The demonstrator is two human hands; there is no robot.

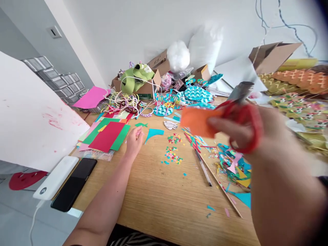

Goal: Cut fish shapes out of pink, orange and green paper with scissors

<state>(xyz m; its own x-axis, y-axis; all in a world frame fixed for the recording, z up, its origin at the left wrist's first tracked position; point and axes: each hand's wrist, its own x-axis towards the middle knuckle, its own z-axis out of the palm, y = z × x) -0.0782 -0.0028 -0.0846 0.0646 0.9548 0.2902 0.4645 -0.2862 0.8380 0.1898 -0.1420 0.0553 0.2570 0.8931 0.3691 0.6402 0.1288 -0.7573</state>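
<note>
The light wooden counter (159,205) carries a stack of coloured paper sheets with a red one on top (106,136) at the left. Nearer the front edge lie a white oblong power bank (56,177) and a black phone (74,184), side by side. At mid-counter are a teal curved paper cutout (153,133) and a scatter of small coloured paper dots (173,153). To the right lie a thin wooden stick (220,186) and a heap of paper offcuts (230,164).

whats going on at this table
A person is at a wooden table strewn with coloured paper scraps. Their right hand, raised near the camera, holds red-handled scissors and a piece of orange paper. The left hand rests on the table beside a stack of red and green paper sheets.
</note>
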